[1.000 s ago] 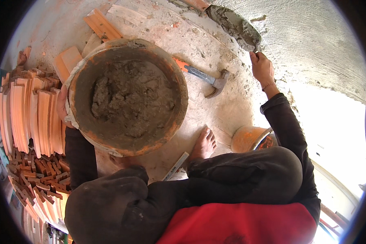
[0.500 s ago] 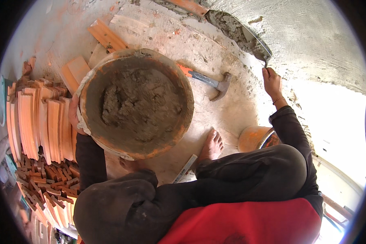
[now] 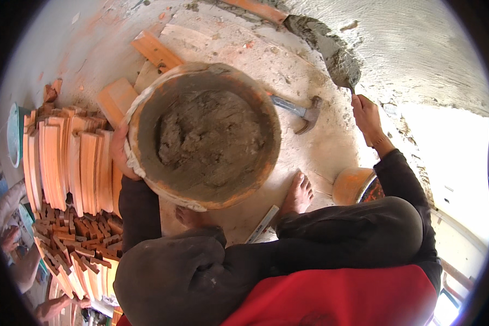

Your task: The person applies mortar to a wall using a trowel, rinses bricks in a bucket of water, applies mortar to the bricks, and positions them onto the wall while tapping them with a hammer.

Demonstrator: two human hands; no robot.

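Gritty floor [image 3: 318, 144], lumpy grey mortar [image 3: 212, 138]

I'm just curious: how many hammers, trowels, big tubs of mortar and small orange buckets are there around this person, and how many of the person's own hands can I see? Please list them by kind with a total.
Hammer: 1
Trowel: 1
Big mortar tub: 1
Small orange bucket: 1
Own hands: 2 (left hand, right hand)
Total: 6
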